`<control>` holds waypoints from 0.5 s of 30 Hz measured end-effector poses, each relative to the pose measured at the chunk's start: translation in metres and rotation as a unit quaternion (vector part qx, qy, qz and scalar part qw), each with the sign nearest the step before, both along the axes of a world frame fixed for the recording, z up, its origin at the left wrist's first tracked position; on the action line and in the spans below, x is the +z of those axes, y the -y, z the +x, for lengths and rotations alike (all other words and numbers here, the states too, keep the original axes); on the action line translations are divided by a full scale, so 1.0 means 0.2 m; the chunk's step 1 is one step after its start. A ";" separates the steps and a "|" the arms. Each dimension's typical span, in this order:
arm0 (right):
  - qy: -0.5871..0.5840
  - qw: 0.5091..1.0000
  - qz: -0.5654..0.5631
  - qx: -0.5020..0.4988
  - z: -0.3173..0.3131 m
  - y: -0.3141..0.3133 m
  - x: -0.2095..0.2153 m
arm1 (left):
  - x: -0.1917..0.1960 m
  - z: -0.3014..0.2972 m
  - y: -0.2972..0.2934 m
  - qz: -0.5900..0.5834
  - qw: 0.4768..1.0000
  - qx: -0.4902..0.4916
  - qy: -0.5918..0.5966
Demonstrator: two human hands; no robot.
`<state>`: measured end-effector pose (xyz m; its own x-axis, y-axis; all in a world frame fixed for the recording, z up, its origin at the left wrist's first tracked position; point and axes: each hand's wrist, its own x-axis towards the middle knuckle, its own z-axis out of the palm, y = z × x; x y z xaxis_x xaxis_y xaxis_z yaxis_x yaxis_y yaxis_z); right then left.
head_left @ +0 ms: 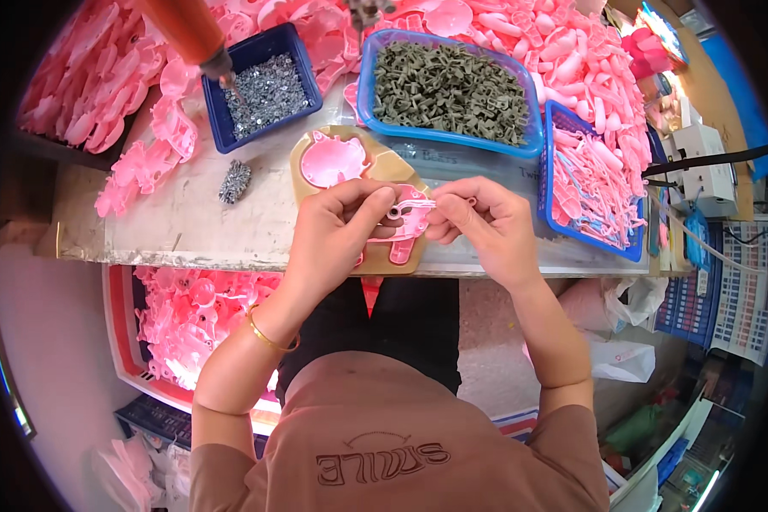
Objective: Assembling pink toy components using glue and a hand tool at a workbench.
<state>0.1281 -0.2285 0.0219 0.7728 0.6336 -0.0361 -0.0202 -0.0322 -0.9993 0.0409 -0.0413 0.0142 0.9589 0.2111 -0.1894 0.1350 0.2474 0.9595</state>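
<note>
A small, thin pink plastic piece (415,204) spans the gap between my hands, pinched at both ends. My left hand (347,219) has thumb and index finger closed on its left end, near a ring-shaped bit. The right end is in the closed fingers of my right hand (486,224), where a small loop pokes out. Below them lies a tan holding block (305,201) at the table's front edge. A pink moulded shell (334,162) with a round hollow rests in it; my hands partly cover its lower part.
An orange power screwdriver (186,32) hangs over a dark blue tray (223,136) of screws. Beside a small screw pile (235,182) is bare tabletop. A blue tub (452,144) holds grey-green parts; a blue basket (585,236) holds pink and light blue strips. Pink parts (563,64) heap behind.
</note>
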 end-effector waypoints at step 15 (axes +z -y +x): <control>0.036 0.996 0.053 -0.066 -0.05 0.01 -0.09 | 0.01 -0.01 0.01 -0.056 0.998 0.018 0.002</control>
